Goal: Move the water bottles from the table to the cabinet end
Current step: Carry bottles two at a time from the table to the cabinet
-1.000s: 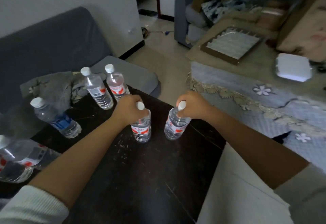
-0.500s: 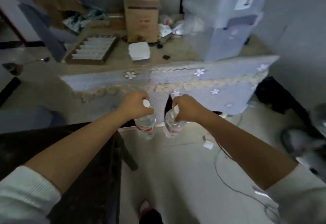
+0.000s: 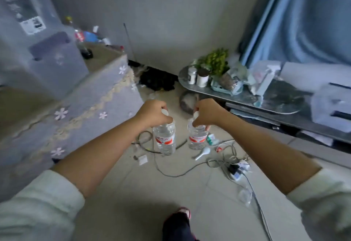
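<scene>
Head view: your left hand (image 3: 152, 113) grips the left bottle (image 3: 164, 138) by the neck, and your right hand (image 3: 208, 113) grips the right bottle (image 3: 196, 136) the same way. Both bottles hang upright, long axis vertical, side by side but apart, out in front of you above the floor (image 3: 133, 193).

The cabinet (image 3: 252, 99), a low dark unit with a rounded near end, lies ahead and to your right, so your right hand is the nearer one. That end is crowded: a jar (image 3: 192, 74), a cup (image 3: 202, 78) and a plant (image 3: 215, 61) stand there. The picture is blurred, so how much bare top remains I can only guess; likely little.

Below the bottles, cables (image 3: 171, 172) and a power strip (image 3: 236, 168) cross the floor, so mind your foot (image 3: 177, 223). The cloth-draped table (image 3: 79, 111) stands to your left.
</scene>
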`<move>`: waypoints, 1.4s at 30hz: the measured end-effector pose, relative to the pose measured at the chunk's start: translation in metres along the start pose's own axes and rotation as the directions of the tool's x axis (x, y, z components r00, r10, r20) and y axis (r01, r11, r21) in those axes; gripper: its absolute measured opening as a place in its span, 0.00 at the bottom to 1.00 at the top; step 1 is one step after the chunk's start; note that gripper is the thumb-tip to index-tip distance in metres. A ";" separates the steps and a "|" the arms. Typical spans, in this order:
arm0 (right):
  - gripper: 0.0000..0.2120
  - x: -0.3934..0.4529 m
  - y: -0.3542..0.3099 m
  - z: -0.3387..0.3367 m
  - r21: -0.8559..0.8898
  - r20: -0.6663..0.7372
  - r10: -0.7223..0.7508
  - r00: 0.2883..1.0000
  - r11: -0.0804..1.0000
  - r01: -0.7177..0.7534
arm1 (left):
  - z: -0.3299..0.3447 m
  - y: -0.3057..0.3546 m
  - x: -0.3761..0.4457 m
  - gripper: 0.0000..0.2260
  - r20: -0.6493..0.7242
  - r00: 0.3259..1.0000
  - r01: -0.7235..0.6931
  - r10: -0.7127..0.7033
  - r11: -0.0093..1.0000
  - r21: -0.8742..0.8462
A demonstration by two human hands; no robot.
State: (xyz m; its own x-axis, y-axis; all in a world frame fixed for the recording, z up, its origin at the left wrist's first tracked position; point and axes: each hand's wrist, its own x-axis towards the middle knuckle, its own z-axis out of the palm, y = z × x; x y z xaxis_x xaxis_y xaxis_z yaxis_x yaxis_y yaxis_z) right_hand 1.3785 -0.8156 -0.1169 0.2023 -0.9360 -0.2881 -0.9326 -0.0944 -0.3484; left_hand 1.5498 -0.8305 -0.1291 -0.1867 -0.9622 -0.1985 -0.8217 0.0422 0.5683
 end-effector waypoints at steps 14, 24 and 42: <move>0.19 -0.128 0.216 -0.027 0.411 -0.133 0.771 0.623 0.615 -0.673 | 0.148 0.236 0.098 0.06 0.532 0.656 -0.682 0.535 0.723 0.113; 0.17 -0.270 0.345 -0.010 0.574 -0.037 0.963 0.266 0.238 -0.784 | 0.291 0.375 0.056 0.10 0.730 0.404 -0.801 0.550 0.599 -0.008; 0.16 -0.447 0.596 -0.044 0.640 -0.076 0.986 0.148 0.162 -0.751 | 0.489 0.647 0.002 0.08 0.662 0.399 -0.755 0.634 0.637 -0.155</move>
State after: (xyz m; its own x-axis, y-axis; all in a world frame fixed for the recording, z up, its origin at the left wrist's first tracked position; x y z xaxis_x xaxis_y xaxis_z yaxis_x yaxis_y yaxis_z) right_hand 0.7192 -0.4683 -0.1566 -0.9124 -0.2572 -0.3185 -0.1116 0.9047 -0.4111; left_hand 0.7543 -0.6731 -0.1520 -0.9522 -0.1790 -0.2475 -0.2990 0.7116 0.6357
